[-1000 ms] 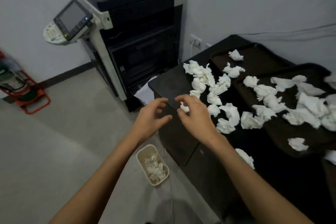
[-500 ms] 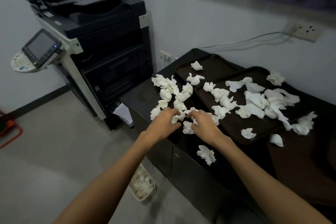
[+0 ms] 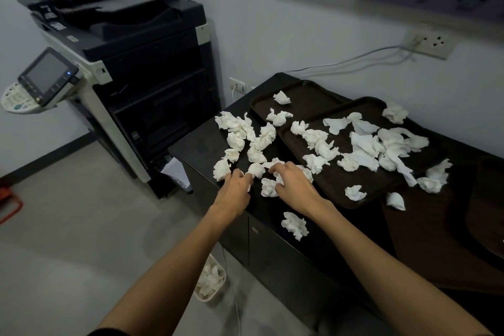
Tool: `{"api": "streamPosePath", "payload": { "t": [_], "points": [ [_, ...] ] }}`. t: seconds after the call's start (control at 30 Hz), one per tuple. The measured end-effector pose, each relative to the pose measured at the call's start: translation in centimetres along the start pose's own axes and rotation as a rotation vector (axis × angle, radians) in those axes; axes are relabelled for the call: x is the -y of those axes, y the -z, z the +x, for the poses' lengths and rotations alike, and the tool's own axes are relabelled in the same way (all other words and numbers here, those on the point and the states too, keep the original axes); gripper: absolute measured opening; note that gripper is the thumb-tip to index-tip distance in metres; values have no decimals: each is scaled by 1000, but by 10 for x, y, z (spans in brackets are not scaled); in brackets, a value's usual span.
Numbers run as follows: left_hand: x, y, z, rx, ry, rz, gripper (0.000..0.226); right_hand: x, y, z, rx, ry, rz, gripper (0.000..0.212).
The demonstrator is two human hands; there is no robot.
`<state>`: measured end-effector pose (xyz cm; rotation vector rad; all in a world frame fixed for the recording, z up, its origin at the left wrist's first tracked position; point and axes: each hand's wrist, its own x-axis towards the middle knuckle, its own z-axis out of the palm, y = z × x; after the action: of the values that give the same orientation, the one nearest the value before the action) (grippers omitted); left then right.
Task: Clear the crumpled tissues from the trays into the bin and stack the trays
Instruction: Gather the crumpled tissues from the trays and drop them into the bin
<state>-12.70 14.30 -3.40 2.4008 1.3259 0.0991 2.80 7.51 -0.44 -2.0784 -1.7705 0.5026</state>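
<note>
1. Two dark trays lie on a black counter [image 3: 196, 144]. The far tray [image 3: 308, 98] sits by the wall, and the near tray [image 3: 341, 183] lies to its right, with its far left corner overlapping the far tray's edge.
2. Crumpled white tissues [image 3: 256, 144] are scattered widely. Two lie on the far tray and many are heaped on the near tray. A cluster sits on the bare counter left of both trays, and a few lie past the near tray's right end. One lies alone by the counter's near edge.
3. The left hand [image 3: 234, 191] is at the near left of that cluster with its fingers curled down. A white tuft shows under them, so it grips a tissue.
4. The right hand [image 3: 296, 187] is just beside it on the right, thumb and fingers curled round a tissue. Another tissue lies between the two hands.
5. The bin [image 3: 205, 298] stands on the floor below the counter's near left side and holds tissues. The left forearm hides part of it.
6. A copier [image 3: 122, 63] stands left of the counter against the wall, with its panel jutting out to the left.
7. A socket [image 3: 428, 42] is on the wall at far right, and a cable runs from it toward the counter's far end.
</note>
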Motion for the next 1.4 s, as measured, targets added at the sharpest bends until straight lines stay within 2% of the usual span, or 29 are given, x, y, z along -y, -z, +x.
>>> {"api": "streamPosePath", "payload": {
  "t": [0.13, 0.3, 0.47, 0.67, 0.9, 1.1, 1.3, 1.4],
  "points": [
    [-3, 8, 1, -51, 10, -160, 28, 5, -4, 3, 41, 18, -19, 42],
    [-7, 21, -4, -100, 17, -299, 25, 10, -16, 6, 175, 40, -137, 47],
    [-6, 32, -17, -143, -26, -341, 24, 11, -24, 7, 260, 40, -193, 33],
    [13, 43, -34, -190, -27, -358, 27, 22, -11, 17, 147, 42, -68, 24],
    [70, 64, -48, -243, 13, -391, 25, 76, -1, 29, 2, 86, 150, 23],
    [131, 57, -58, -235, 112, -448, 26, 126, -43, 30, 31, 121, 216, 26],
    [186, 22, -58, -190, 295, -549, 32, 146, -113, 34, 205, 113, 217, 27],
    [203, -2, -62, -223, 402, -632, 32, 142, -146, 37, 305, 92, 202, 27]
  ]
}}
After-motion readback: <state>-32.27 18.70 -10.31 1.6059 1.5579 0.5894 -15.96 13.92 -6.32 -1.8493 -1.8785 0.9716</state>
